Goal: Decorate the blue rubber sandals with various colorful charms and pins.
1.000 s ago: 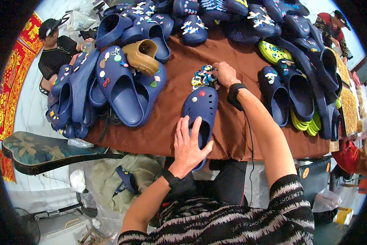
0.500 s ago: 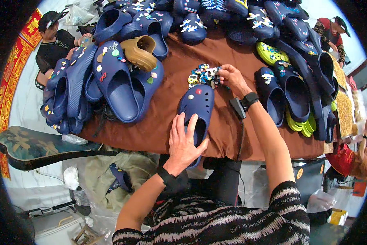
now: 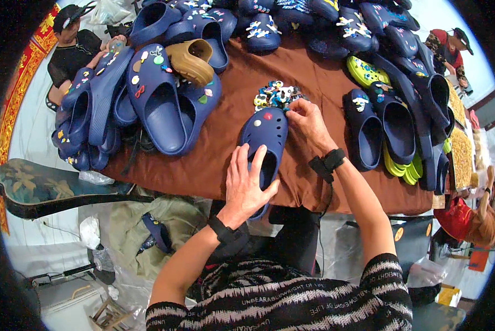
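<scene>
A navy foam clog (image 3: 261, 124) lies toe away from me at the table's near edge. One red and one white charm sit on its toe; the other visible holes are bare. My left hand (image 3: 246, 185) rests over the clog's opening and heel, gripping it with fingers spread along its upper. My right hand (image 3: 309, 121) is closed in a pinch beside the clog's toe, at its right. What the fingertips hold is too small to name. Just beyond the toe lies a pile of colourful shoe charms (image 3: 275, 95), partly hidden by the clog.
Decorated navy clogs (image 3: 158, 105) stand at the left, with a brown clog (image 3: 191, 62) on them. More navy clogs (image 3: 397, 132) and a lime clog (image 3: 367, 71) line the right. Brown cloth (image 3: 214, 165) covers the table. A person (image 3: 74, 55) works at far left, another (image 3: 448, 52) at far right.
My right hand has drawn back from the charm pile toward the clog's toe, fingertips pinched. My left hand keeps its hold on the clog.
</scene>
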Motion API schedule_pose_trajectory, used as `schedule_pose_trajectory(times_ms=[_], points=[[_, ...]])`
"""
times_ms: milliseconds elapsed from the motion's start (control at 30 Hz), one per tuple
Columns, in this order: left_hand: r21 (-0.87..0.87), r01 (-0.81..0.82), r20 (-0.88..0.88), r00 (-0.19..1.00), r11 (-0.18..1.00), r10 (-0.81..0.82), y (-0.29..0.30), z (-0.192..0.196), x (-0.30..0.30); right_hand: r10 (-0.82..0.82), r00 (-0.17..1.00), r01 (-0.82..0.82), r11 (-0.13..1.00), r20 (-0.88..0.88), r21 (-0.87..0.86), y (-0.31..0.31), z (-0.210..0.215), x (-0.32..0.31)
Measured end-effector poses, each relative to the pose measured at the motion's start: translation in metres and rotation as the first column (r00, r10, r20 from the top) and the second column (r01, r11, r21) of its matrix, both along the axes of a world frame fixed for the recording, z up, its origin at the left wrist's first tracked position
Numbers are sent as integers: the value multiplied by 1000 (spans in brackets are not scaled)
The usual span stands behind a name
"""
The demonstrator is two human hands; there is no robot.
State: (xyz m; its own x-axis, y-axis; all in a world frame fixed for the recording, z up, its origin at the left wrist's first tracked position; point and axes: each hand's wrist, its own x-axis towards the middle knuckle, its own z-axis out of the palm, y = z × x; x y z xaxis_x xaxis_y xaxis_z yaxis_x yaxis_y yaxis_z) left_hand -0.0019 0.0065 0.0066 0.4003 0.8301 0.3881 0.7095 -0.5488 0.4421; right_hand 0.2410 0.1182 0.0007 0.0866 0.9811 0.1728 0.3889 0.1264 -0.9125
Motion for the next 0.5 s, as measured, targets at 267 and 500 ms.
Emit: schedule_pose_trajectory(times_ms=[267, 500], points=[[-16, -3, 11, 1000, 1000, 3, 0, 0, -1, 41, 923, -147, 957, 383, 251, -21, 15, -21], [-27, 2, 16, 1000, 1000, -1, 1, 0, -1, 33, 745, -218, 956, 666, 196, -33, 34, -29]])
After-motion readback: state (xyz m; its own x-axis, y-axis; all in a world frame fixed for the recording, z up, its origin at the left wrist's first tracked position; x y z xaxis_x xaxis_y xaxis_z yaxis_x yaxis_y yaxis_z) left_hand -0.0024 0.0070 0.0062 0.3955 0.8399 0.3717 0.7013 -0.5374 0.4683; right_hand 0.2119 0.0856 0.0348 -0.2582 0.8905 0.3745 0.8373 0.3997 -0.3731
